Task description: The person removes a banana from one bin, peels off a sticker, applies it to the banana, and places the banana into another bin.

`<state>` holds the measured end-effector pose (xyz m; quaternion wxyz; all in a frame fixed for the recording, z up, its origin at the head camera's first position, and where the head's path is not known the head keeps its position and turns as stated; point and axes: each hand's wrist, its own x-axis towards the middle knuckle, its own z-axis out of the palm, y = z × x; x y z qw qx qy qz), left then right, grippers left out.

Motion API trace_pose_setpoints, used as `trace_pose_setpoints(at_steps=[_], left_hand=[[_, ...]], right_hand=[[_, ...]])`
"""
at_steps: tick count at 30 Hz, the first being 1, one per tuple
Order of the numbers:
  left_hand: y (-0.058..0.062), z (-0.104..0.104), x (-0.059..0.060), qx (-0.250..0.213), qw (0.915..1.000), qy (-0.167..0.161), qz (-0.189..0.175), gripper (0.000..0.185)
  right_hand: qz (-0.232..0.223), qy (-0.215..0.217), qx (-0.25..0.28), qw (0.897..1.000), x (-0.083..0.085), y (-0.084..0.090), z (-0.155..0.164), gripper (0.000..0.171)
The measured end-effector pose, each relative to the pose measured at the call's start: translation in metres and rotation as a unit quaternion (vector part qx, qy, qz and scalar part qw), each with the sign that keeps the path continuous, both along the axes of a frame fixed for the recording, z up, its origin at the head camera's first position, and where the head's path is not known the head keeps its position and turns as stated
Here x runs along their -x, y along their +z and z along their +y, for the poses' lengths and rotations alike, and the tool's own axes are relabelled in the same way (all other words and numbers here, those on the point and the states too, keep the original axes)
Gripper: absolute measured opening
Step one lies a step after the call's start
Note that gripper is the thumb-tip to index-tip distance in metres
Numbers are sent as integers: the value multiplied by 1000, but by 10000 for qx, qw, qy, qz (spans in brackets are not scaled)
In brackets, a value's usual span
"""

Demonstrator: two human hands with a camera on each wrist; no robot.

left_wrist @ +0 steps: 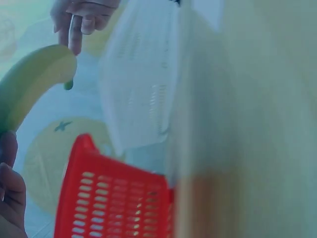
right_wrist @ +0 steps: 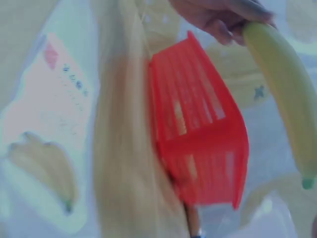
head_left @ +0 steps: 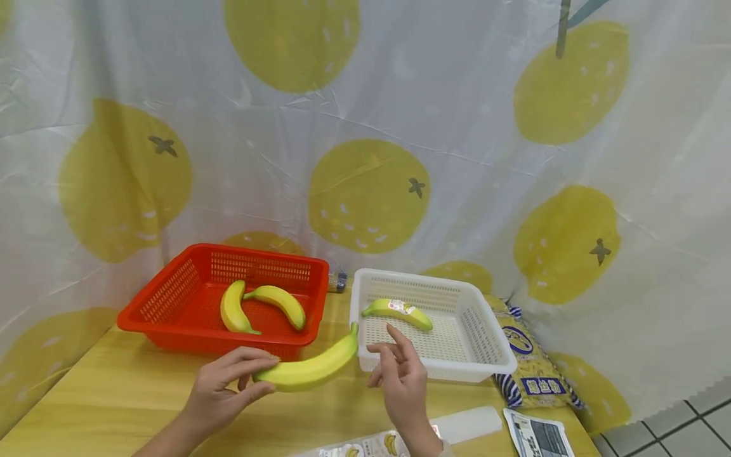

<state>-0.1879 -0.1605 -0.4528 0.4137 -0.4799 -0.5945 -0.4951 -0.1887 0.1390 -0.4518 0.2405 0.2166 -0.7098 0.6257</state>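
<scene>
My left hand [head_left: 228,384] pinches one end of a yellow banana [head_left: 311,368] and holds it above the wooden table [head_left: 114,400], its green tip near the white basket [head_left: 485,355]. My right hand [head_left: 400,368] hovers just right of the banana with fingers loosely spread, holding nothing. One stickered banana [head_left: 400,312] lies in the white basket. Two bananas [head_left: 234,308] [head_left: 280,301] lie in the red basket [head_left: 165,304]. The left wrist view shows the held banana [left_wrist: 34,84] and the red basket [left_wrist: 114,198]. The right wrist view shows the same banana [right_wrist: 285,89] beside the red basket [right_wrist: 198,134].
A sticker sheet with banana labels [head_left: 371,444] and a white strip [head_left: 468,422] lie at the table's front edge. A patterned bag [head_left: 525,362] and a printed paper [head_left: 539,435] sit to the right. A lemon-print curtain [head_left: 365,158] hangs behind.
</scene>
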Motion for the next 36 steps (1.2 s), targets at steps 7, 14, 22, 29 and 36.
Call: trace_pose_setpoints(at_steps=[7, 14, 22, 29, 36], left_hand=[[-18, 17, -1, 436, 9965, -696, -174, 28], [-48, 9, 8, 1091, 9861, -998, -753, 36], [-62, -12, 13, 2303, 9515, -127, -2034, 37], [-65, -20, 18, 2755, 9342, 402, -2228, 29], [-65, -24, 17, 3029, 9166, 555, -2550, 27]], right_hand=[[-1256, 54, 66, 9920, -16, -23, 24, 34], [-1653, -72, 366, 9855, -17, -33, 20, 22], [-2452, 198, -524, 9679, -5, -45, 23, 21], [-2660, 340, -1095, 9571, -1, -54, 23, 21], [-2559, 440, -1984, 9451, -3, -54, 25, 32]])
